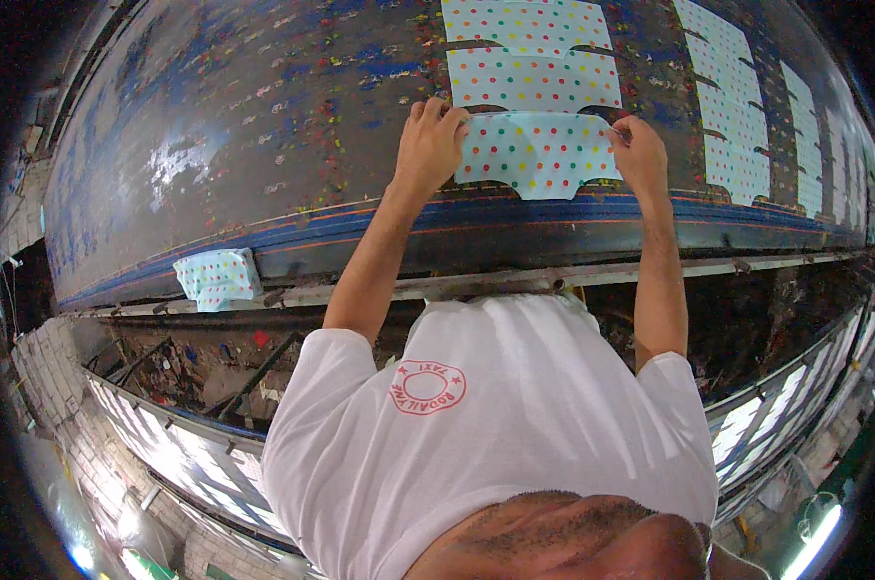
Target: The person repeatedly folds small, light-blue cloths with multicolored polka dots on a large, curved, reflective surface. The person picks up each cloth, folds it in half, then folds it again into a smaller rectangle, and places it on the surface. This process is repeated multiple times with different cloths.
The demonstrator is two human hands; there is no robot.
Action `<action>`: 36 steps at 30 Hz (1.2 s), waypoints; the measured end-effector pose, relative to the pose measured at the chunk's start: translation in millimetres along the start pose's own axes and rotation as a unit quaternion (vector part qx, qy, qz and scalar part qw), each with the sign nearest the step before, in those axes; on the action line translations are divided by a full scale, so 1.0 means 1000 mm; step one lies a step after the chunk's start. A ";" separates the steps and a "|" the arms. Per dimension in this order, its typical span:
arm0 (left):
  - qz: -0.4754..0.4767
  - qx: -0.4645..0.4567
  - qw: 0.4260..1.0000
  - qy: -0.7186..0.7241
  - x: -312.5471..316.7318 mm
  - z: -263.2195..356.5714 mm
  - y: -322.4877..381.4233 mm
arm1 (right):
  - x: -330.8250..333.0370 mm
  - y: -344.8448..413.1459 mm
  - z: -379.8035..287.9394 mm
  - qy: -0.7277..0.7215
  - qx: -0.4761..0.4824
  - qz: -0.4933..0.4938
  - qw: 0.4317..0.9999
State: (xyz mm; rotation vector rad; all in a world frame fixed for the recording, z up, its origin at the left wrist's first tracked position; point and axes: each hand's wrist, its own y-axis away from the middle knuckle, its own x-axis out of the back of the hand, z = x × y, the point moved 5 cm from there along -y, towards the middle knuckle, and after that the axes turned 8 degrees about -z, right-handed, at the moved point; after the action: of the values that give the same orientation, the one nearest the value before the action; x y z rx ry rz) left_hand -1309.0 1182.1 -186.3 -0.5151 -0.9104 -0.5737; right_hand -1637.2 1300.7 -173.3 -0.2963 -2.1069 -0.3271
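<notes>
A white fabric piece with coloured polka dots point(539, 152) lies at the near edge of a long dark, paint-stained table point(263, 159). My left hand point(430, 141) pinches its upper left corner, and my right hand point(636, 148) pinches its upper right corner. The cut-out, narrower end of the piece points towards me. Just beyond it, similar dotted pieces point(535, 80) lie flat in a column, close to the held one. At the left, a small stack of dotted fabric pieces point(220, 275) rests on the table's near rim.
More columns of dotted fabric pieces point(734, 123) extend along the table to the right. A metal rail point(495, 279) runs along the near edge, right in front of my body. Behind me stands another long table with light rectangular pieces point(183, 406). A lit tube lamp point(812, 540) shows at lower right.
</notes>
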 end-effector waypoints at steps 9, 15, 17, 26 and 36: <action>0.000 0.026 0.999 -0.037 -0.003 0.010 0.001 | 0.008 -0.003 0.002 -0.059 0.025 -0.039 0.997; 0.076 0.087 0.993 -0.031 0.002 0.047 0.030 | 0.010 -0.008 0.018 -0.128 0.091 -0.063 0.985; 0.084 0.119 0.989 -0.036 0.002 0.048 0.030 | 0.010 -0.010 0.026 -0.157 0.101 -0.069 0.980; 0.123 0.102 0.970 -0.182 0.007 0.056 0.009 | 0.013 -0.014 0.042 -0.215 0.119 -0.135 0.960; 0.115 0.196 0.967 -0.115 -0.004 0.041 0.014 | 0.016 -0.014 0.041 -0.226 0.159 -0.143 0.950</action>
State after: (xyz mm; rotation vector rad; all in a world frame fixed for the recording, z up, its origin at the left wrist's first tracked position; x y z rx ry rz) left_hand -1325.3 1219.1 -170.5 -0.3238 -1.1356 -0.1138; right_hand -1682.0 1302.7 -182.4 0.1436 -2.6169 -0.0825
